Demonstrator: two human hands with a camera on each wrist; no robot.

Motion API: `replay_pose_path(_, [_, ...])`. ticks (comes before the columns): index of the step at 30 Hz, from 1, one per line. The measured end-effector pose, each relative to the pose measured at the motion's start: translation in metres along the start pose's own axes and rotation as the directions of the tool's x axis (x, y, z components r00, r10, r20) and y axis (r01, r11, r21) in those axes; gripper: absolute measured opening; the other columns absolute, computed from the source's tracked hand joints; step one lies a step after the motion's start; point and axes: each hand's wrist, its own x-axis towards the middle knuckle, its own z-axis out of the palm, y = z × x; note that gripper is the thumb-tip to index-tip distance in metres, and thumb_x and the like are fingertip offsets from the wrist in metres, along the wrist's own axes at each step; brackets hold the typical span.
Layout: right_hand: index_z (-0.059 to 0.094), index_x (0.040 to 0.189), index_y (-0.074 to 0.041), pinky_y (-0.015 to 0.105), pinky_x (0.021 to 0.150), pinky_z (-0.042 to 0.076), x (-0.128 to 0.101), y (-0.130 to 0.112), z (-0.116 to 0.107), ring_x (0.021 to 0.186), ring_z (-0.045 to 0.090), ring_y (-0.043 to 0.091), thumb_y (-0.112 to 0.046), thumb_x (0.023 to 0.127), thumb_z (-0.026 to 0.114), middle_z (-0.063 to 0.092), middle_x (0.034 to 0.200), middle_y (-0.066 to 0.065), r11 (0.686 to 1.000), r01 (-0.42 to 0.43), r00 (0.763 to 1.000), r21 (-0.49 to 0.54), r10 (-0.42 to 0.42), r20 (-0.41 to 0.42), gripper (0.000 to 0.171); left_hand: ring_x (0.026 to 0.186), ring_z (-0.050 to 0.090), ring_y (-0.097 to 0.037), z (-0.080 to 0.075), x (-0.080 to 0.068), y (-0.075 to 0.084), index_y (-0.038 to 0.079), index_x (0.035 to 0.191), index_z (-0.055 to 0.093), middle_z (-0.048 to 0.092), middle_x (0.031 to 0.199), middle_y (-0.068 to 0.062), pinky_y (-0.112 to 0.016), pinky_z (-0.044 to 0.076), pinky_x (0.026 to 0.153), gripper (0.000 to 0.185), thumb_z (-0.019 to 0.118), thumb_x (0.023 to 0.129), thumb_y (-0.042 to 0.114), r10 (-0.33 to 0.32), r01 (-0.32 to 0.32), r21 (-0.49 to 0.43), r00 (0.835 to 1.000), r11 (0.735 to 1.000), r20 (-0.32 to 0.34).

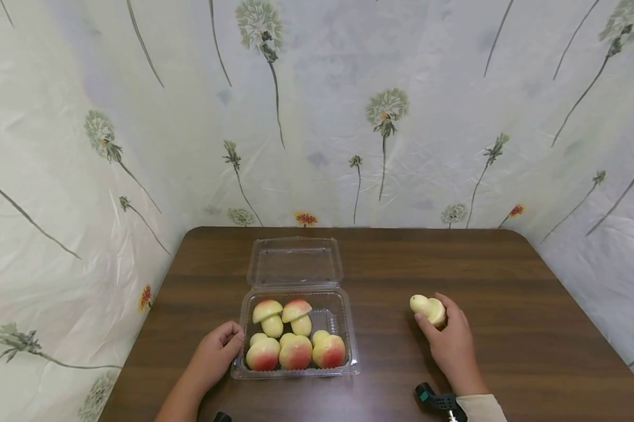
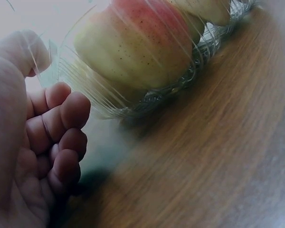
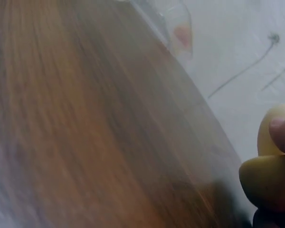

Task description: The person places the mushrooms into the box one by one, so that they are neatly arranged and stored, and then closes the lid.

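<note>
A clear plastic clamshell box (image 1: 353, 357) lies on the table with its lid (image 1: 296, 264) folded back. Inside are several mushroom-shaped pieces (image 1: 296, 353) with pale yellow stems and red-blushed caps, two behind and three in front. The box's ribbed floor shows at the back right. My left hand (image 1: 217, 351) holds the box's left rim, thumb (image 2: 35, 52) on top and fingers (image 2: 76, 110) curled beside the wall. Right of the box, my right hand (image 1: 451, 340) grips another mushroom-shaped piece (image 1: 428, 308) between thumb and fingers, its stem pointing left; its cap is partly hidden by the hand.
The brown wood-grain table (image 1: 391, 258) has rounded far corners. Behind and beside it hangs a pale sheet (image 1: 317, 117) printed with dandelions. A black wrist camera mount (image 1: 435, 398) sits by the right sleeve.
</note>
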Motion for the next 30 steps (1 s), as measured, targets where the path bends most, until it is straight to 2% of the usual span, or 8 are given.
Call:
replay_pose_path(4, [0.038,0.144,-0.009,0.05,0.092,0.039,0.0,-0.001,0.003,0.121,0.045,0.034,-0.043,0.086,0.068,0.047,0.135,0.019,0.999,0.041,0.999,0.013,-0.041,0.018,0.074,0.057,0.05,-0.012,0.001,0.006,-0.014,0.012,0.081,0.056,0.053,0.064,-0.001,-0.026,0.042,0.058,0.014,0.057,0.095,0.014,0.007,-0.007,-0.015,1.0,1.0,0.001])
replay_pose_path(5, [0.039,0.143,-0.01,0.047,0.091,0.04,-0.001,-0.002,0.003,0.12,0.046,0.033,-0.043,0.085,0.069,0.048,0.134,0.018,0.999,0.047,0.999,0.01,-0.047,0.022,0.073,0.057,0.05,-0.012,0.0,0.007,-0.017,0.012,0.081,0.056,0.053,0.064,-0.001,-0.026,0.042,0.058,0.014,0.057,0.094,0.015,0.01,-0.01,-0.016,1.0,1.0,0.003])
replay_pose_path(9, [0.04,0.143,-0.01,0.024,0.085,0.042,-0.002,-0.004,0.006,0.113,0.05,0.027,-0.041,0.085,0.07,0.049,0.131,0.016,0.997,0.068,0.997,0.02,-0.069,0.047,0.072,0.057,0.05,-0.013,-0.001,0.009,-0.02,0.013,0.081,0.056,0.053,0.064,-0.001,-0.027,0.042,0.057,0.014,0.057,0.094,0.016,0.02,-0.02,-0.014,1.0,1.0,0.011])
replay_pose_path(11, [0.041,0.142,-0.01,0.012,0.08,0.04,-0.002,-0.006,0.007,0.111,0.052,0.025,-0.038,0.084,0.071,0.05,0.129,0.015,0.996,0.084,0.995,0.038,-0.086,0.057,0.071,0.057,0.05,-0.013,0.0,0.009,-0.02,0.014,0.081,0.057,0.053,0.064,-0.001,-0.027,0.043,0.057,0.013,0.057,0.094,0.016,0.019,-0.019,-0.005,1.0,1.0,0.011])
replay_pose_path(13, [0.04,0.142,-0.009,0.004,0.078,0.038,-0.002,-0.006,0.009,0.111,0.052,0.024,-0.036,0.084,0.072,0.049,0.13,0.014,0.993,0.095,0.993,0.07,-0.1,0.07,0.071,0.057,0.05,-0.013,0.0,0.009,-0.02,0.015,0.081,0.057,0.053,0.064,-0.001,-0.027,0.043,0.058,0.013,0.057,0.094,0.016,0.019,-0.019,-0.001,1.0,1.0,0.009])
replay_pose_path(20, [0.039,0.142,-0.008,0.001,0.083,0.036,-0.003,-0.009,0.011,0.12,0.051,0.025,-0.031,0.084,0.074,0.047,0.134,0.014,0.986,0.109,0.987,0.124,-0.122,0.1,0.071,0.058,0.05,-0.013,0.0,0.008,-0.021,0.015,0.08,0.057,0.054,0.064,0.0,-0.027,0.043,0.058,0.014,0.057,0.094,0.016,0.025,-0.025,-0.003,1.0,1.0,0.007])
replay_pose_path(26, [0.038,0.142,-0.005,0.003,0.087,0.038,-0.005,-0.012,0.015,0.124,0.048,0.029,-0.02,0.084,0.074,0.045,0.134,0.016,0.966,0.134,0.976,0.221,-0.167,0.139,0.07,0.057,0.051,-0.013,0.0,0.008,-0.022,0.014,0.081,0.057,0.054,0.064,-0.001,-0.027,0.043,0.058,0.014,0.057,0.095,0.018,0.021,-0.021,-0.014,1.0,1.0,0.012])
replay_pose_path(30, [0.038,0.142,-0.006,0.004,0.087,0.039,-0.006,-0.015,0.018,0.123,0.048,0.03,-0.013,0.084,0.073,0.043,0.133,0.017,0.963,0.145,0.969,0.229,-0.185,0.163,0.068,0.057,0.05,-0.012,0.001,0.008,-0.019,0.013,0.081,0.057,0.053,0.064,-0.001,-0.026,0.042,0.058,0.014,0.057,0.095,0.015,0.005,-0.005,-0.006,1.0,1.0,0.005])
